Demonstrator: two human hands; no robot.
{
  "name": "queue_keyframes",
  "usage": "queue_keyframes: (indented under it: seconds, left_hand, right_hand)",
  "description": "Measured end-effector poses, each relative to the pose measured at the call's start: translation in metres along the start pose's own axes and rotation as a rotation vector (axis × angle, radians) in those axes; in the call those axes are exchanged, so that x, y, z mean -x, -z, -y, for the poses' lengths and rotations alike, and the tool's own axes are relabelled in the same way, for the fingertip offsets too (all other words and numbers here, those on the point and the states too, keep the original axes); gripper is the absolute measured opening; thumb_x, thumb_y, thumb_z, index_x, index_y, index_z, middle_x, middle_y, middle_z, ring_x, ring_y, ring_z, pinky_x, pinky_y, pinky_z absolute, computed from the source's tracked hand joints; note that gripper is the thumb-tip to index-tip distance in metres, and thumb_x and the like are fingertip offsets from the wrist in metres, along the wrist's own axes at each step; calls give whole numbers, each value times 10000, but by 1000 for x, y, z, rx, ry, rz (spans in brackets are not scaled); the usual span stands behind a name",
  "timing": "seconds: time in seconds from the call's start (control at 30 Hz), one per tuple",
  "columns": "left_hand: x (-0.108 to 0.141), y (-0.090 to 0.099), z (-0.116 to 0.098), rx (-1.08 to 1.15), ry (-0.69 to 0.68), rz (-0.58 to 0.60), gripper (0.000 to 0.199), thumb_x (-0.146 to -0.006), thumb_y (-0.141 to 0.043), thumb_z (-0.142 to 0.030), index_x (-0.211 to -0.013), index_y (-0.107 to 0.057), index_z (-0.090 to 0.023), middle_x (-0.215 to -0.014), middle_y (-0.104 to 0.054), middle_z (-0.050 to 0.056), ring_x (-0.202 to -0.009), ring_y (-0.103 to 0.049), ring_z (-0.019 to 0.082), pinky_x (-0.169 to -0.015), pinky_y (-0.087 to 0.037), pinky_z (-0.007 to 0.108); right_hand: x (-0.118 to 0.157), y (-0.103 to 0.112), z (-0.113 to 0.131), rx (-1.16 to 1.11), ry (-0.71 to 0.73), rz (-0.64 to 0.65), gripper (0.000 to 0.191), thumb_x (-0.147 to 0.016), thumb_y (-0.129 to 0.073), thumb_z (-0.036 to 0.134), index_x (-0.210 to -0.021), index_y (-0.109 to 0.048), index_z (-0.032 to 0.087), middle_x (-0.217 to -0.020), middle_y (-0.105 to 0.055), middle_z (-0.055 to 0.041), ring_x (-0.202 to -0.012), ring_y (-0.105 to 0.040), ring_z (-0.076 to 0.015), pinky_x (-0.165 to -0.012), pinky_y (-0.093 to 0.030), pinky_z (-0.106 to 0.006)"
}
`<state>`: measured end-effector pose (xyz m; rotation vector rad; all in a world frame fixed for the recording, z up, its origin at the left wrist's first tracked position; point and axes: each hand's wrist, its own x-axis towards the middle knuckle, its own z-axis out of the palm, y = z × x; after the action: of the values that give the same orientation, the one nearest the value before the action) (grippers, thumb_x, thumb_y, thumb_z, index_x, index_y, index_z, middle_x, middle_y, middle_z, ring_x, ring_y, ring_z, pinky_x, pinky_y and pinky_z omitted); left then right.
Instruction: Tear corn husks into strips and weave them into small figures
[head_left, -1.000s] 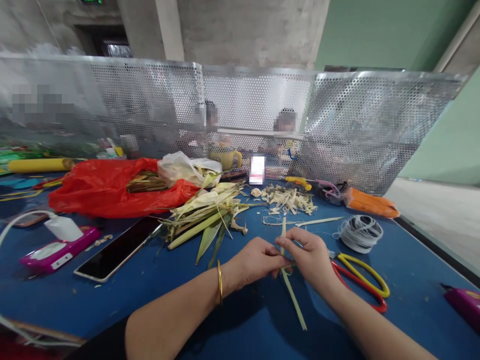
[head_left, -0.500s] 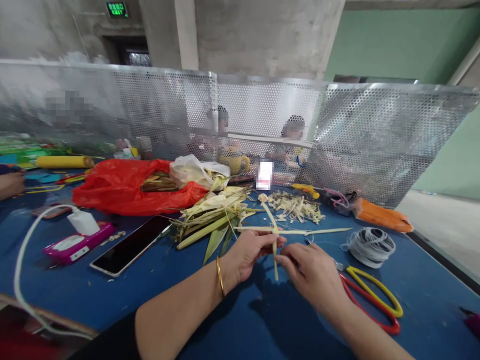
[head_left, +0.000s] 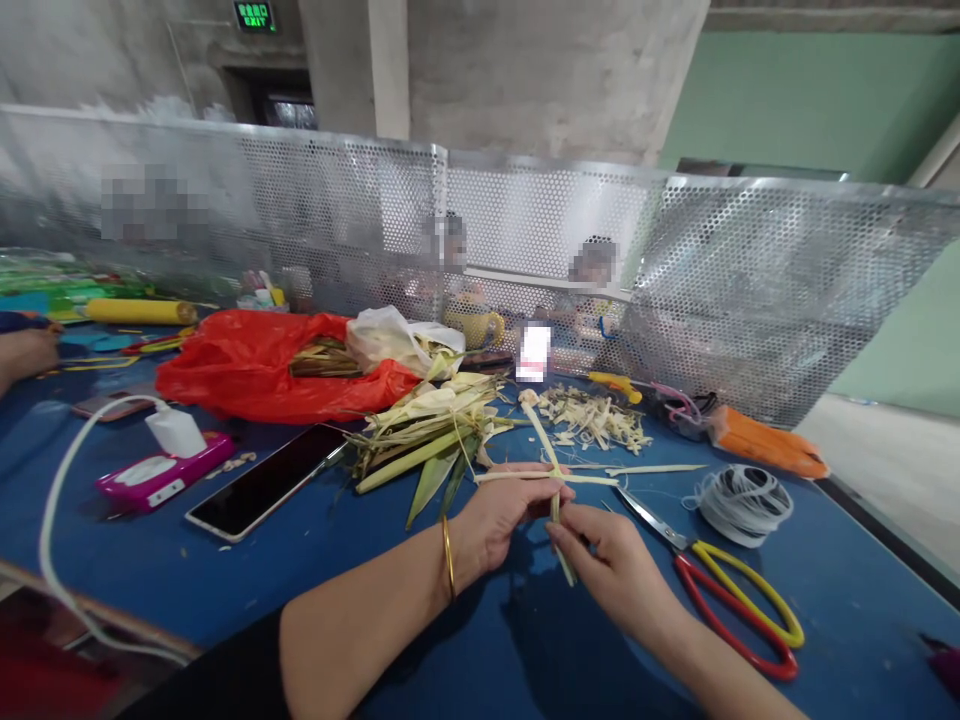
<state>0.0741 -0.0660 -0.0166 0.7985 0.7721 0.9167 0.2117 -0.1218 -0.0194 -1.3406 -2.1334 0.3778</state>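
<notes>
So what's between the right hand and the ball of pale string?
In the head view, the scissors' blades lie between the right hand and the string.

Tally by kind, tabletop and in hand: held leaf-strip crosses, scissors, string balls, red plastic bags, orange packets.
Leaf-strip cross, in the grip of left hand and right hand: 1
Scissors: 1
String ball: 1
Red plastic bag: 1
Orange packet: 1
Total: 5

I am reading "EXIT" in green on the sign high to my left; characters are glowing above it, too small to tell.
</notes>
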Motion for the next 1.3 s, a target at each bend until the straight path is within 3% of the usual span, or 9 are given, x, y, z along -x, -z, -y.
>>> queue_keyframes:
  seconds: [0.1,0.2,0.27,0.4,0.6,0.77,0.93,1.1,1.3]
  left_hand:
    - [-1,4,-5,-18,24,47,220,-628,-736,-225,-816,-694,-119,-708,-631,23,-661,-575,114,-656,-465,239]
    - [0,6,-8,-18,52,86,254,-663,-722,-292,-858,-703,-131,-659,-579,-4,-633,-550,106,-656,-475,254]
    - [-1,6,-6,-49,30,64,255,-644,-747,-331,-789,-695,-128,-616,-550,-17,-585,-525,94,-615,-461,240]
    - [-6,4,2,-142,-56,-33,253,-617,-773,-333,-685,-659,-117,-540,-532,-27,-494,-470,68,-528,-396,208]
    - [-9,4,4,-171,-72,-102,234,-659,-739,-328,-731,-680,-114,-565,-597,0,-513,-529,89,-536,-405,213]
    - [-4,4,-4,-102,-9,-11,182,-672,-726,-270,-772,-709,-118,-705,-687,55,-619,-601,122,-619,-451,231]
    - [-5,2,1,-189,-161,-31,101,-671,-721,-214,-654,-687,-119,-603,-640,18,-569,-555,110,-590,-425,221]
    - [-4,2,5,-158,-94,-30,185,-661,-748,-223,-815,-698,-134,-737,-708,52,-651,-632,143,-622,-459,242]
    - [-4,10,-9,-203,8,179,379,-656,-728,-104,-1031,-676,-132,-913,-726,88,-734,-678,154,-628,-490,219]
  right_hand:
    - [-2,10,-5,195,60,-219,282,-945,-402,338,-774,-579,200,-729,-593,-22,-685,-531,-158,-634,-364,-258]
    - [-7,19,-15,445,59,-378,249,-919,-466,371,-1042,-598,199,-965,-641,-89,-899,-565,-237,-776,-372,-330]
    - [-9,20,-20,490,42,-282,227,-924,-466,364,-996,-608,203,-892,-659,-68,-844,-583,-225,-797,-369,-340]
    - [-8,12,-15,349,8,-117,335,-959,-387,303,-673,-536,209,-591,-589,11,-599,-545,-153,-699,-371,-278]
    - [-8,17,-13,290,-3,-174,297,-948,-406,285,-695,-542,208,-639,-616,6,-651,-568,-154,-690,-353,-267]
    - [-11,24,-17,419,60,-279,255,-949,-414,263,-765,-579,204,-721,-654,-16,-712,-577,-171,-781,-334,-315]
    - [-9,20,-9,359,163,-177,269,-955,-401,250,-741,-559,209,-684,-640,3,-664,-577,-145,-864,-344,-331]
    - [-9,17,-16,427,89,-186,182,-944,-444,292,-871,-593,218,-781,-691,-16,-760,-632,-178,-955,-306,-406]
    - [-11,29,-25,515,98,-286,214,-942,-416,218,-847,-608,218,-791,-683,-13,-759,-626,-169,-967,-299,-400]
